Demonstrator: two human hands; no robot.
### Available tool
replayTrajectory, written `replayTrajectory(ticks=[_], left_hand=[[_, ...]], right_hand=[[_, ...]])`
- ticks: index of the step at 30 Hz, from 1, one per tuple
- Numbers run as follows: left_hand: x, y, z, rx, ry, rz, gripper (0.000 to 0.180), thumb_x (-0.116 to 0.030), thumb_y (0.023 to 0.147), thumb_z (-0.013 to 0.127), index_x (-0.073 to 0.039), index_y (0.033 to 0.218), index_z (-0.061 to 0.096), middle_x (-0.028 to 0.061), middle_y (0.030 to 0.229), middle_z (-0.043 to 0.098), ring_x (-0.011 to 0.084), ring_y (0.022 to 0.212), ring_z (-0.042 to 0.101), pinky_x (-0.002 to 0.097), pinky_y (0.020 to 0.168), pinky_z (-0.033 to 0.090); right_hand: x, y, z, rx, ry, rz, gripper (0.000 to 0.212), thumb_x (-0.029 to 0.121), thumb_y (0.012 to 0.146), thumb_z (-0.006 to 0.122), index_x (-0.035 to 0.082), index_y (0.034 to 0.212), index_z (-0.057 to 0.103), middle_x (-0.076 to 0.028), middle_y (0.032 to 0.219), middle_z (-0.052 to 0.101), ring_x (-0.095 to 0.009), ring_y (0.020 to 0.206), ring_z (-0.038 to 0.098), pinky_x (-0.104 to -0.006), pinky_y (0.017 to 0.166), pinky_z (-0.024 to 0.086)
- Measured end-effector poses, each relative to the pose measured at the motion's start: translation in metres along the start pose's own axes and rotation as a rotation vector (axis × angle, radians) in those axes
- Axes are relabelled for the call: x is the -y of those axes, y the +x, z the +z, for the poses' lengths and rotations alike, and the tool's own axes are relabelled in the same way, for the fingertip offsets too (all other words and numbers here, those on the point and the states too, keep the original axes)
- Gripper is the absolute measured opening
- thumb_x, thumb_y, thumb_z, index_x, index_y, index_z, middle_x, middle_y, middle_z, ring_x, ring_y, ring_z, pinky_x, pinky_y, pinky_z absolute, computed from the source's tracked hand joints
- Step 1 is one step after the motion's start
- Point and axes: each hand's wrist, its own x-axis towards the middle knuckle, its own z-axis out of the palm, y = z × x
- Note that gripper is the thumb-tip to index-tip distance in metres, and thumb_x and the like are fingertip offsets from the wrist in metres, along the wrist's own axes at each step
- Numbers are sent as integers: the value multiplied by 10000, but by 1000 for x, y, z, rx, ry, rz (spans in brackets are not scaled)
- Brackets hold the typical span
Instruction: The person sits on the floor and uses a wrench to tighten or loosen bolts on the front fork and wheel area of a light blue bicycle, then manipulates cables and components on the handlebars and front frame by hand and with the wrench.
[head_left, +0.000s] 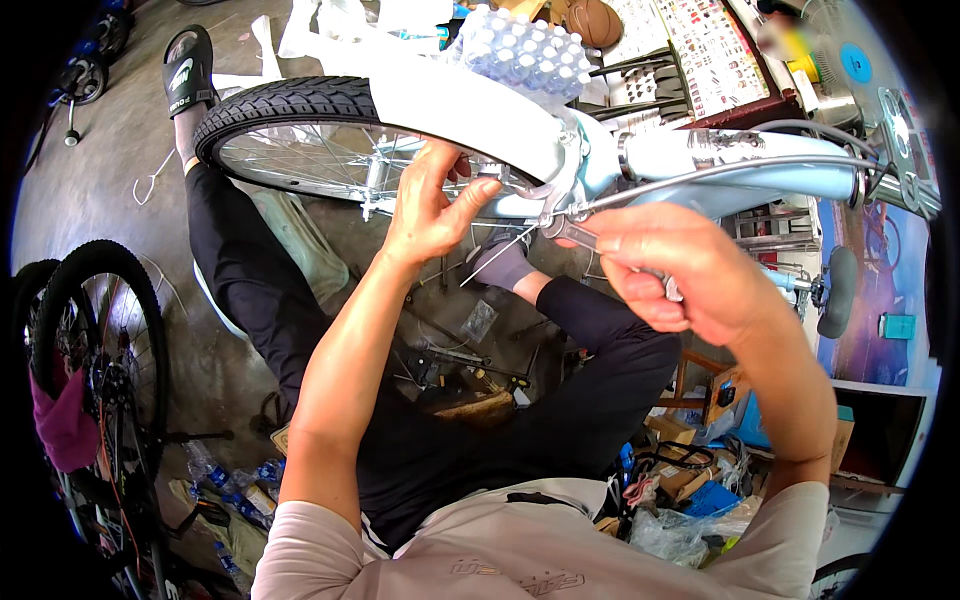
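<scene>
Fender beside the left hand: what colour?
The fender is white; it shows best in the head view.

Bright up top; white fender (pixel 465 105) near blown out, right hand (pixel 685 265) hot along its upper side. Lower left dimmer, bicycle (pixel 118 388) mostly dark. Fisheye bends the edges, corners black. Smudgy blur top right.

Tools (pixel 455 355) and clear packet (pixel 479 321) on grey floor (pixel 95 195)

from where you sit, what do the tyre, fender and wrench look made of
Tyre: apparently rubber, black with moulded tread. Fender: smooth, glossy white; painted metal or plastic, can't tell. Wrench in the right hand: likely steel, grey metallic sheen.
</scene>
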Motion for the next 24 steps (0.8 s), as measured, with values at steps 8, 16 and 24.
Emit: replayTrajectory(ticks=[8,16,24], left_hand=[[-4,0,2,-33,11,13,509,-383,860,735,28,1129,603,125,806,545,265,707,507,388,656,425],[0,-3,0,-25,23,-13,512,-441,860,737,8,1077,626,104,741,510,255,676,494,383,628,416],[3,-1,-4,-10,-12,-29,541,-441,813,777,-2,1095,634,92,772,544,238,712,530,367,648,432]], right_hand=[[-28,-3,33,-130,311,-83,193,109,989,521,-24,1090,618,69,628,390,-18,470,320,-198,404,225],[-39,-2,44,-196,428,-139,238,98,995,508,-50,1157,602,64,647,396,-20,483,322,-196,408,236],[-28,-1,36,-184,321,-93,400,102,981,509,-64,1344,530,57,619,364,-25,470,298,-203,404,235]])
